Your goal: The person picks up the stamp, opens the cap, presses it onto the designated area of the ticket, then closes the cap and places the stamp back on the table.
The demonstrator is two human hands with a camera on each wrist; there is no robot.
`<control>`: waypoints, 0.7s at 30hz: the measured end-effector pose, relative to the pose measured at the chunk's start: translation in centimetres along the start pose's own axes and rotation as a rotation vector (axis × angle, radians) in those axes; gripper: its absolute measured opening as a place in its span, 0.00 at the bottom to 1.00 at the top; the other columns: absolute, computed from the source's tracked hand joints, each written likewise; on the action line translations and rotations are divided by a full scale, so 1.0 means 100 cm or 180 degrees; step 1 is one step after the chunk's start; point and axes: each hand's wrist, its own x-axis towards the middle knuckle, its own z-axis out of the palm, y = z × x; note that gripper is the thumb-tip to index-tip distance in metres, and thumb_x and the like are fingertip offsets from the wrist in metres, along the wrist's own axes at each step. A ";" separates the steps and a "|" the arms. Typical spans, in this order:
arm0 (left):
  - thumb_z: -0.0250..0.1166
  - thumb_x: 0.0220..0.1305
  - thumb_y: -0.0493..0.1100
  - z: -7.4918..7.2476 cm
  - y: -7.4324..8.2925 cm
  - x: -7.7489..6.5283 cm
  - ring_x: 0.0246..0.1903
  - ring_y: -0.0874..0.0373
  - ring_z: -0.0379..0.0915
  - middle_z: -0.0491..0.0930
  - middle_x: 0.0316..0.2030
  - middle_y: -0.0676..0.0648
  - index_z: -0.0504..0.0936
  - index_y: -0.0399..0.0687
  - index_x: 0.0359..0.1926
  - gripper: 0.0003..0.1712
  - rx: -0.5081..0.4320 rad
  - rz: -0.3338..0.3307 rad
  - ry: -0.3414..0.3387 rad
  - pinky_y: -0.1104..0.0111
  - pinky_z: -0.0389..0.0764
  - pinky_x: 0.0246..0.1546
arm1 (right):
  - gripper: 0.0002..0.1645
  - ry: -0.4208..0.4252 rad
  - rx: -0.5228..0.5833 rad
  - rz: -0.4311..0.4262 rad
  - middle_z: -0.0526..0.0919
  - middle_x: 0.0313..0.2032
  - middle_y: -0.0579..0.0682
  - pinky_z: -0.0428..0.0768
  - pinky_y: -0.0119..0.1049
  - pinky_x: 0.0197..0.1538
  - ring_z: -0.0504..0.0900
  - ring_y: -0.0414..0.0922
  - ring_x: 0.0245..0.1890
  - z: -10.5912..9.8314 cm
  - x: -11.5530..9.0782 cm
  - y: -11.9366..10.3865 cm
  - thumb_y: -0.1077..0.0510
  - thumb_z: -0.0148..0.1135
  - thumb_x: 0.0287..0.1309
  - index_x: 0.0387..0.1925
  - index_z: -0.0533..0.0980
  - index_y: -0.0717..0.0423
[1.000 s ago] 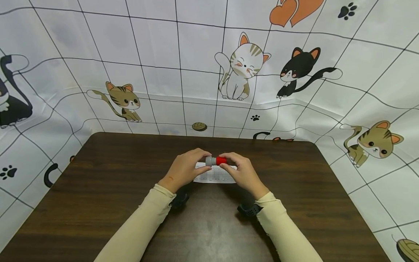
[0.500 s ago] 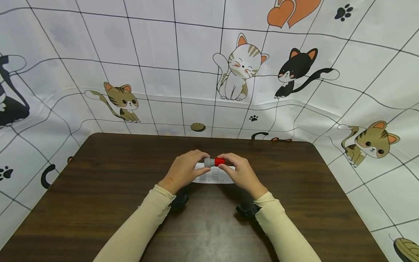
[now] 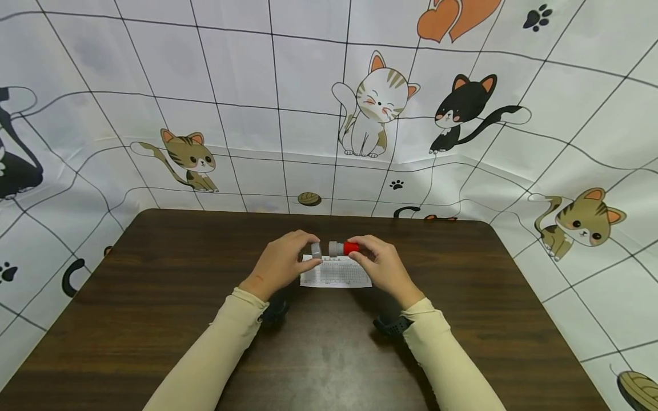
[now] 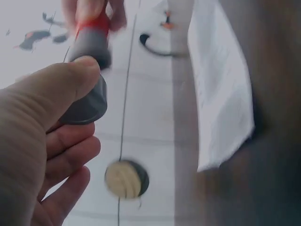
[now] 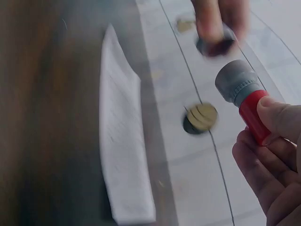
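My left hand [image 3: 277, 265] pinches a grey cap [image 3: 316, 250] between thumb and fingers, above the table's far half. The left wrist view shows this cap [image 4: 93, 107] as dark grey and round-rimmed. Opposite it, my right hand [image 3: 384, 265] grips a small red-and-grey cylinder [image 3: 336, 249] by its red end. Its wider grey head faces the cap, with a narrow gap between them. Up close in the right wrist view, the cylinder [image 5: 255, 113] has a ribbed grey collar beneath the head. A printed sheet of paper [image 3: 336, 274] lies on the table under both hands.
The dark wood table [image 3: 154, 319] reaches back to a white curtain [image 3: 231, 68] printed with cats and grid lines. Both wrists carry dark straps, the right strap [image 3: 393, 326] hanging close over the tabletop.
The grey cap has come off the cylinder's grey end. My left hand has moved left with the cap, and my right hand slightly right with the cylinder.
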 end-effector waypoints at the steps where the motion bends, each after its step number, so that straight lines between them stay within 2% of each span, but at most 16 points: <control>1: 0.76 0.63 0.52 -0.002 -0.002 0.000 0.51 0.54 0.83 0.85 0.52 0.49 0.84 0.47 0.56 0.25 0.0010 -0.0060 0.0033 0.58 0.84 0.53 | 0.16 0.0093 -0.0023 0.0043 0.87 0.49 0.51 0.87 0.44 0.47 0.87 0.46 0.45 -0.003 0.000 0.002 0.62 0.71 0.63 0.53 0.84 0.56; 6: 0.76 0.63 0.46 -0.009 -0.014 0.000 0.53 0.52 0.82 0.83 0.54 0.47 0.82 0.46 0.58 0.25 -0.0174 -0.0297 0.0136 0.56 0.83 0.54 | 0.18 0.0379 -0.0060 0.0220 0.86 0.49 0.56 0.86 0.45 0.51 0.87 0.50 0.46 -0.018 0.003 0.010 0.67 0.72 0.62 0.54 0.82 0.61; 9: 0.76 0.64 0.44 -0.012 -0.019 0.000 0.54 0.50 0.82 0.83 0.55 0.45 0.81 0.45 0.59 0.25 -0.0328 -0.0450 0.0198 0.54 0.82 0.56 | 0.19 0.0380 -0.0075 0.0303 0.85 0.51 0.58 0.85 0.46 0.53 0.87 0.52 0.49 -0.022 0.004 0.010 0.66 0.71 0.63 0.55 0.81 0.62; 14: 0.77 0.62 0.46 -0.014 -0.024 -0.001 0.52 0.49 0.82 0.84 0.54 0.45 0.80 0.44 0.59 0.27 -0.0470 -0.0699 0.0305 0.52 0.82 0.55 | 0.20 0.0417 -0.0160 0.0404 0.84 0.52 0.58 0.85 0.47 0.53 0.86 0.52 0.49 -0.025 0.003 0.014 0.66 0.71 0.63 0.57 0.81 0.61; 21: 0.76 0.64 0.47 -0.007 -0.033 0.003 0.57 0.47 0.80 0.83 0.56 0.43 0.76 0.45 0.69 0.35 -0.0400 -0.0734 0.0204 0.50 0.80 0.58 | 0.20 0.0445 -0.0149 0.0483 0.83 0.52 0.59 0.85 0.47 0.53 0.86 0.53 0.49 -0.028 0.002 0.020 0.67 0.71 0.62 0.56 0.81 0.62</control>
